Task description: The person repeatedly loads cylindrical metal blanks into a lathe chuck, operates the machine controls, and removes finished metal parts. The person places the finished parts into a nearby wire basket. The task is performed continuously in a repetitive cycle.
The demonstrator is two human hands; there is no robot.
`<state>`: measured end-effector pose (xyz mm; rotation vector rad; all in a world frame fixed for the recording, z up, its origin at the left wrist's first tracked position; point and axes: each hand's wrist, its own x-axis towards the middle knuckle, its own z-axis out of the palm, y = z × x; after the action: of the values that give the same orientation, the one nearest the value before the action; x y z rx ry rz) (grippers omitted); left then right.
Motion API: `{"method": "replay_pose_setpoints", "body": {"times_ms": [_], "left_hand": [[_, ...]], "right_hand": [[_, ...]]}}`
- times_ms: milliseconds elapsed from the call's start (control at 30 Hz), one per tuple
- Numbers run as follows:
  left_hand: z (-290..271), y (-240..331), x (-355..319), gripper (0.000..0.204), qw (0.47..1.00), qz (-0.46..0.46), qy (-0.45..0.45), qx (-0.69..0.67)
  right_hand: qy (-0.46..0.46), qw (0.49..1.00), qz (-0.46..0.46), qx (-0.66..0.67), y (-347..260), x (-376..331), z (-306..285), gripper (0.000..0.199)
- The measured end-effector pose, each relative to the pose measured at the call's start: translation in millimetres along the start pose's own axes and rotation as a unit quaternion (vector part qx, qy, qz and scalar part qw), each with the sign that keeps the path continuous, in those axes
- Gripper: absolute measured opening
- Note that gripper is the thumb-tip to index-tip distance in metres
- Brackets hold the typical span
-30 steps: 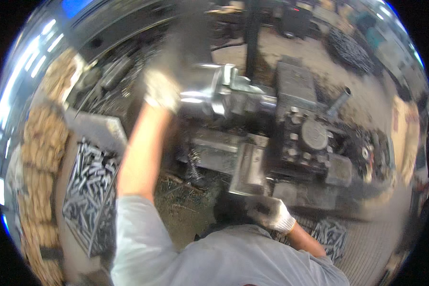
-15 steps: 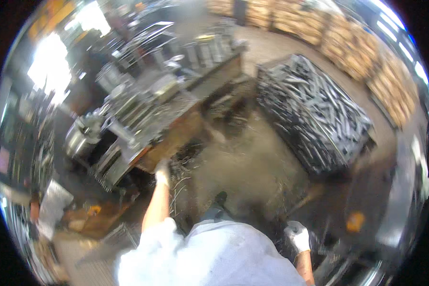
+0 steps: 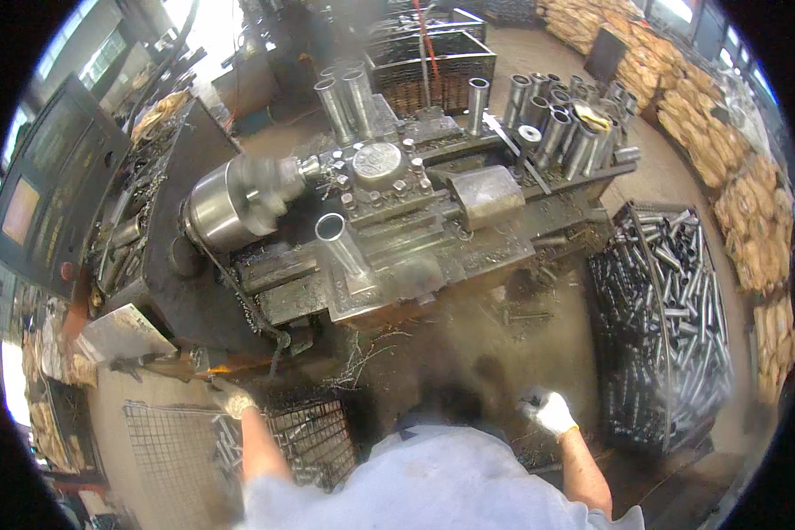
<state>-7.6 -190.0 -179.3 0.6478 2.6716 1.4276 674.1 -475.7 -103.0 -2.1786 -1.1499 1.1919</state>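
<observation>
My left hand, in a pale glove, is at the lower left beside a wire mesh basket holding metal pieces; motion smears its fingers. At the lower right my right hand wears a white glove with dark fingertips. Its fingers look curled, and I cannot make out what they hold, if anything. A lathe stands ahead of me, with a shiny chuck, blurred toward its jaws, and a round tool post. One metal tube stands on the near part of its carriage.
Several tubes stand on the lathe's right end, and more behind the tool post. A big crate of tubes is at right. Stacked tan sacks line the far right. Curled metal shavings lie near the lathe's foot.
My view has turned, bringing the lathe to the middle and the crate farther right. My left hand has moved from the lathe's front edge to the mesh basket. My right hand appears slightly higher.
</observation>
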Motion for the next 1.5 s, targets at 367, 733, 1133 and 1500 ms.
{"method": "replay_pose_setpoints", "body": {"times_ms": [367, 733, 1133, 1500], "left_hand": [[-32, 3, 24, 0.04, 0.777, -0.294, -0.348, -0.435], [48, 16, -194, 0.052, 0.895, 0.058, -0.442, 0.013], [23, 1, -207, 0.041, 0.906, 0.041, -0.42, 0.046], [18, 16, -202, 0.04, 0.924, 0.051, -0.364, 0.104]], "right_hand": [[0.031, 0.955, -0.279, -0.099, -152, 115, -106, 0.037], [0.145, 0.794, -0.566, -0.168, -443, 206, -73, 0.075], [-0.216, 0.855, -0.377, -0.283, -555, 405, 1, 0.049], [0.226, 0.673, -0.478, -0.517, -634, 331, -33, 0.039]]}}
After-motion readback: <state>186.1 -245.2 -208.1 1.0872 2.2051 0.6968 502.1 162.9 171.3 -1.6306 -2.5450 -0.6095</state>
